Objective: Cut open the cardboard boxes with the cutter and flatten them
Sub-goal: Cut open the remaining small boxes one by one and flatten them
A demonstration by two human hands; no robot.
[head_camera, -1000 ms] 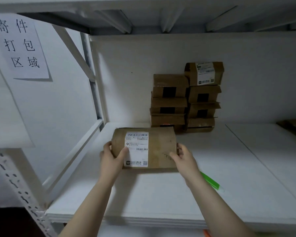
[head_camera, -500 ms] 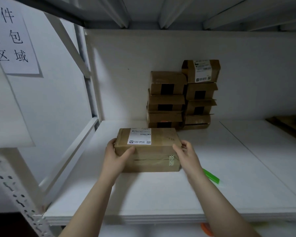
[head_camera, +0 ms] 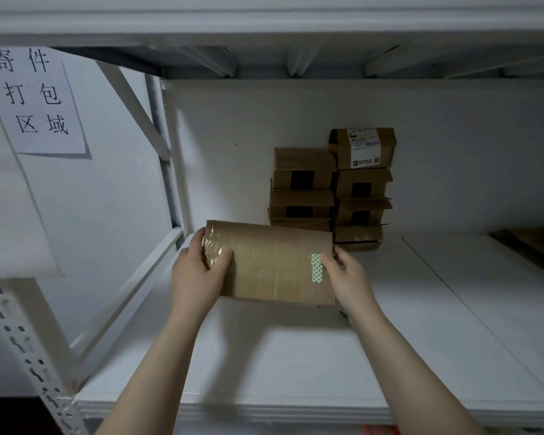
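box point(head_camera: 274, 262) gripped by both hands, shelf point(head_camera: 296, 356)

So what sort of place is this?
Likely a parcel packing area in a storeroom: the paper sign reads 寄件打包区域 (parcel packing area), and taped cardboard boxes are stacked on white metal shelving, one bearing a shipping label.

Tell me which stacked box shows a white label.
The top box of the right-hand stack; its white label faces the camera, while the others show only brown card and black patches.
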